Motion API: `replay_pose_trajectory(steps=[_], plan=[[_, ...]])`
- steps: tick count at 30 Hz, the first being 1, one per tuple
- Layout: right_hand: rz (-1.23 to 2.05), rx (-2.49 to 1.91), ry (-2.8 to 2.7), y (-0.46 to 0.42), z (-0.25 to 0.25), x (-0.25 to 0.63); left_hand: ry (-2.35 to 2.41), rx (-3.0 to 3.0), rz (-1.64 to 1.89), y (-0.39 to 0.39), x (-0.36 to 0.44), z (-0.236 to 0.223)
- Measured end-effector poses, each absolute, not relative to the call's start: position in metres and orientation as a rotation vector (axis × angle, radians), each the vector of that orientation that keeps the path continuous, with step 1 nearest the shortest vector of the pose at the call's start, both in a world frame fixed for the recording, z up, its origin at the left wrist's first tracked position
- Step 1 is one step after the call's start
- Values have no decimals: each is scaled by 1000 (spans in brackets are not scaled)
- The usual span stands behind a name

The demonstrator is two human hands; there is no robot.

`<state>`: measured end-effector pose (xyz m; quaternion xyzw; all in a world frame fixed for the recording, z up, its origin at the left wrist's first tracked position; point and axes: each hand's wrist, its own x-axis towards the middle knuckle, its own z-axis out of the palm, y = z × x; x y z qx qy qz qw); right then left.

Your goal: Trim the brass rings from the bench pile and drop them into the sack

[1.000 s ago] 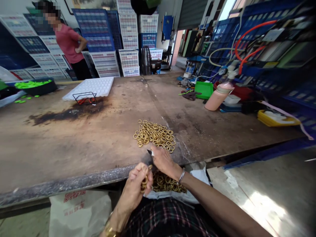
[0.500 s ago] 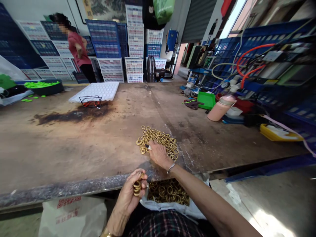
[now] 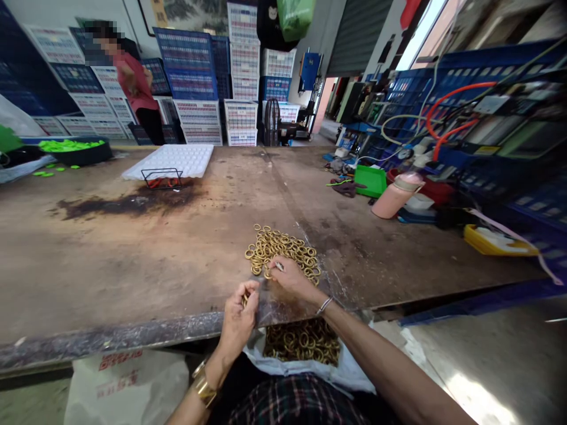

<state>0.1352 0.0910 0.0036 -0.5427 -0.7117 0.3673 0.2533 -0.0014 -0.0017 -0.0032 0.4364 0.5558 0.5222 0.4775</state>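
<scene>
1. Leaned over a broad, stained tabletop (image 3: pixel 190 236), with brass-coloured rings (image 3: pixel 287 245) heaped near its front edge.
2. Clenched a few gold rings (image 3: pixel 244 301) in the curled left hand (image 3: pixel 241 316), just beside the heap.
3. Pinched a small slim item (image 3: pixel 279 266) between right hand (image 3: pixel 290 277) fingertips, at the heap's near side; hid part of the heap with that hand.
4. Saw more rings (image 3: pixel 303 342) below the edge, in an open pale bag (image 3: pixel 283 369), its right side partly blocked by the forearm.
5. Noted a printed bag (image 3: pixel 128 383) under the table, to the left.
6. Found a wire frame (image 3: pixel 162 179) at the front of a white dimpled tray (image 3: pixel 177 159), farther left a dark basin (image 3: pixel 84 156) of green pieces.
7. Had a green tray (image 3: pixel 370 180), a pink bottle (image 3: pixel 394 198) and a yellow tray (image 3: pixel 500 243) off to the right.
8. Faced stacked crates (image 3: pixel 197 112), a fan (image 3: pixel 271 121) and a standing person (image 3: pixel 135 82) beyond.
</scene>
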Motion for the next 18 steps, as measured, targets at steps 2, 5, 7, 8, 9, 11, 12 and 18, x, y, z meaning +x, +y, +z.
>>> replay_pose_trajectory(steps=[2,5,7,8,9,11,12,18], plan=[[1173,-1407,-1803,86,2,136,1441,1302,1293,4,0,-7],[1373,-1370,-1644,77,4,136,1428,1549,1258,11,2,-12],[1512,-1382,-1549,72,6,136,1390,1619,1247,13,3,-14],[1587,-1390,-1505,70,7,136,1373,1633,1248,14,4,-14],[1655,-1395,-1465,69,8,136,1359,1637,1246,15,4,-14],[1733,-1398,-1414,66,11,136,1336,1625,1237,15,5,-11],[1733,-1397,-1413,65,13,137,1327,1610,1233,15,6,-10],[1387,-1329,-1624,61,13,137,1274,1301,1227,14,10,-5]])
